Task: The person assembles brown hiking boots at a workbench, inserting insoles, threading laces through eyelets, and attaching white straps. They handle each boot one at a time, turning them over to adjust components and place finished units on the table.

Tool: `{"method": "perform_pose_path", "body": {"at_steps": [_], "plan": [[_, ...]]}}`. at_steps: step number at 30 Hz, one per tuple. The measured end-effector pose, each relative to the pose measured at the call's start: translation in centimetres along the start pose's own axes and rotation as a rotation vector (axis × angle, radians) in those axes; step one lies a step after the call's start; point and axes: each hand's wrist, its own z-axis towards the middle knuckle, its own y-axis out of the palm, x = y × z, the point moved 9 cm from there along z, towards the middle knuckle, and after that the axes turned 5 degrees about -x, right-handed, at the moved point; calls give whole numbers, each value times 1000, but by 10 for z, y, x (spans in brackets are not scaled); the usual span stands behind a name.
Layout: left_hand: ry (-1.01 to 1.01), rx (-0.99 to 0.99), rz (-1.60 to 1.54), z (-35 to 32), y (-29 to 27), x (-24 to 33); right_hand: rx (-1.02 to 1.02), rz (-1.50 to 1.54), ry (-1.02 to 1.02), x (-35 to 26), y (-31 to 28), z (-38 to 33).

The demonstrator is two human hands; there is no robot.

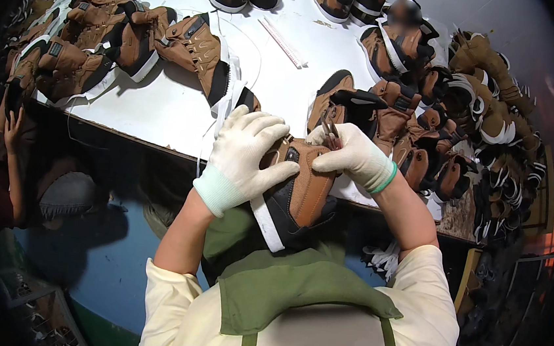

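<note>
A brown and black high-top shoe point(310, 192) with a white sole is tilted at the table's front edge, its heel toward me. My left hand point(244, 157), in a white knit glove, is closed around the shoe's left side, thumb near the collar. My right hand point(356, 157), gloved too, pinches the collar on the other side with its thumb. Out of its curled fingers stick the tips of a small metal tool point(329, 130) that looks like snips. The grip on that tool is mostly hidden.
Similar brown shoes point(199, 51) stand in a group at the white table's point(163, 114) left, with more point(398, 111) close by on the right. A pale ruler-like strip point(282, 41) lies mid-table. Tan shoes point(484, 66) are piled far right. Another person's hand point(12, 130) shows at left.
</note>
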Motion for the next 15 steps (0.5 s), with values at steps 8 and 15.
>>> {"method": "perform_pose_path", "body": {"at_steps": [8,15], "plan": [[-45,-95,-11,-3,26,-11,-43,-45,36,31,-9,6],[-22,-90,-2,-13,37,-14,25,-42,86,48,-10,3]]}}
